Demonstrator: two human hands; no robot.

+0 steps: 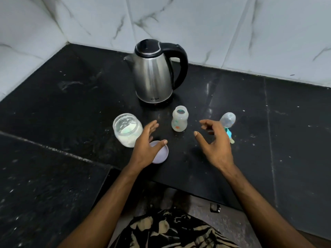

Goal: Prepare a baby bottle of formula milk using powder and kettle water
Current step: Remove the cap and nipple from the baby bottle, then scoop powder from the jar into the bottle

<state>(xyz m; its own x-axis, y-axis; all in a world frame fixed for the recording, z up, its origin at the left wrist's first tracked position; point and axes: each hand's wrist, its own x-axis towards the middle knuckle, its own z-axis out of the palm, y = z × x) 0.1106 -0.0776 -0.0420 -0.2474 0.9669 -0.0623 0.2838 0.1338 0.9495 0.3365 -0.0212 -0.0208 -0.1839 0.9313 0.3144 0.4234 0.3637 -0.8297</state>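
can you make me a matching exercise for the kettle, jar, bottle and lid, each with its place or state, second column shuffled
Things:
1. kettle
2. jar
3. bottle
4. lid

Places or states:
A. open, with white powder inside
B. flat on the counter, partly under the left hand
C. at the back near the wall, its top closed
D. upright and uncapped, between the two hands

Pairs: 1-C, 2-A, 3-D, 4-B

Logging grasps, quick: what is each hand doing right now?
Left hand: open, holding nothing, above the jar lid.
Right hand: open, fingers loosely curled, holding nothing.
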